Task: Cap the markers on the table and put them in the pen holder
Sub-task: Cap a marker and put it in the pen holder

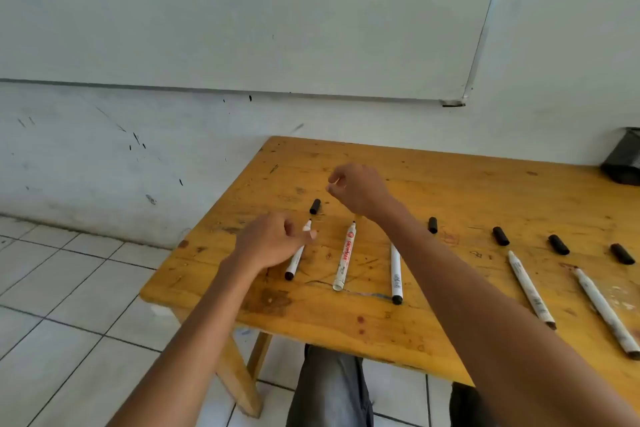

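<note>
Wooden and scratched, the yellow table [450,191] is carrying five uncapped markers in a row along its near edge, each with a black cap lying loose beyond it toward the far edge. I am reaching my left hand [266,243] down to the leftmost marker [297,258] near the left edge, my fingertips [311,234] closing together around its tip end while its body is lying on the wood; whether I am truly gripping it I cannot tell. I am holding my right hand [360,189] raised over the table, just past that marker's cap [314,206], fingers curled loosely together and pinching nothing I can make out. Beside the leftmost marker the red-lettered marker [344,258] is lying with its tip pointing to the far edge. At the far right corner the black mesh pen holder [623,159] is sitting against the wall, well apart from both my hands.
</note>
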